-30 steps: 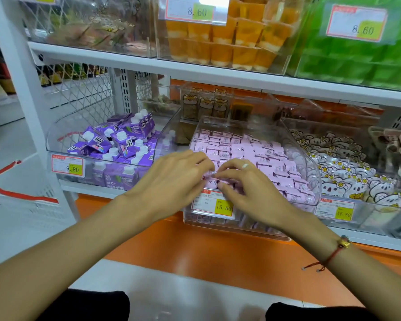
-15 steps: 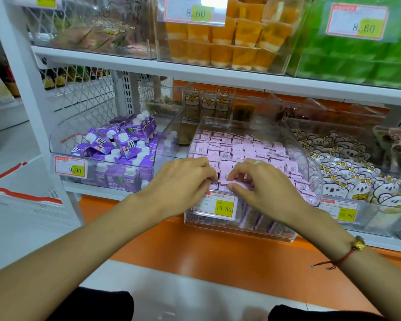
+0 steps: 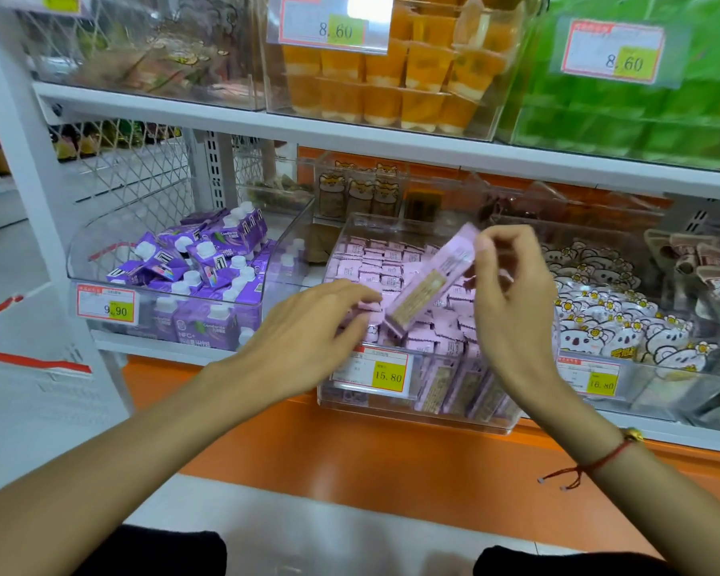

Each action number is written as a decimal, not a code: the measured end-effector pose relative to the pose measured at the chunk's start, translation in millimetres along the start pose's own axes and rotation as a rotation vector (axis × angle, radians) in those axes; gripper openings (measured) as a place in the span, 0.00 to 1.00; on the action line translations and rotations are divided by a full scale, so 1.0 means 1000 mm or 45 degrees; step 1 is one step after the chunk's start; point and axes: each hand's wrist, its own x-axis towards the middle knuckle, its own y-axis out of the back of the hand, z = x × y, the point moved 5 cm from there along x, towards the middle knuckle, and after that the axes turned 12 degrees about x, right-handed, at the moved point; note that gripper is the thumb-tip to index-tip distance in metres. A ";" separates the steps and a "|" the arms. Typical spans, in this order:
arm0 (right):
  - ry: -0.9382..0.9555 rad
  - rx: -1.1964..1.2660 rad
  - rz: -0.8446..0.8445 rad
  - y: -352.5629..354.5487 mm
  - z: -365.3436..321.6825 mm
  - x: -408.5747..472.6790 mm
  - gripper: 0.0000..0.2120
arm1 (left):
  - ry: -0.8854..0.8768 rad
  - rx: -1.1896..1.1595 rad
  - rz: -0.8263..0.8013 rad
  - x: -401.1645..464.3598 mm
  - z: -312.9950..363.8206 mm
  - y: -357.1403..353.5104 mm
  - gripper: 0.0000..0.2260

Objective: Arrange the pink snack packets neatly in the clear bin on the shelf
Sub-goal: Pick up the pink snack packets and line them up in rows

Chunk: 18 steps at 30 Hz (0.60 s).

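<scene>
Right hand [image 3: 512,309]: grip pinches the upper end of one flat pink rectangular snack packet [image 3: 429,280], held tilted above the bin, its printed tan label panel facing the camera. A red string bracelet [image 3: 599,461] with a gold bead sits on the wrist.
Left hand [image 3: 308,330]: fingers curled, fingertips pinching a pink packet at the front left of the stack.
Clear plastic bin [image 3: 395,409], centre of the lower white shelf [image 3: 391,149]: filled with rows of pink snack packets [image 3: 383,264], crimped edges up; front price tag [image 3: 371,372] reads 15.80.
Left neighbouring clear bin [image 3: 80,259]: purple drink cartons [image 3: 208,259] with white caps, jumbled.
Right neighbouring bin: glossy white koala-print packets [image 3: 624,322].
Upper shelf: orange jelly cups [image 3: 395,85] in a clear box.
</scene>
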 end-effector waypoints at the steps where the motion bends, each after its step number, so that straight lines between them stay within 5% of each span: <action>1: -0.058 0.072 0.072 0.004 0.001 0.002 0.05 | 0.043 -0.131 0.048 -0.001 0.001 0.003 0.15; 6: -0.479 0.384 0.086 0.000 0.010 -0.003 0.07 | 0.057 -0.413 0.237 -0.006 0.014 0.018 0.28; 10: -0.700 0.622 0.012 -0.012 0.010 -0.008 0.08 | 0.018 -0.604 0.336 -0.006 0.016 0.025 0.16; 14: -0.946 0.869 -0.108 -0.017 0.013 -0.008 0.16 | 0.554 -1.527 -0.013 0.001 0.009 0.008 0.09; 18: -0.912 0.833 -0.331 -0.025 0.012 -0.014 0.12 | 0.736 -1.723 -0.229 -0.001 0.013 -0.004 0.12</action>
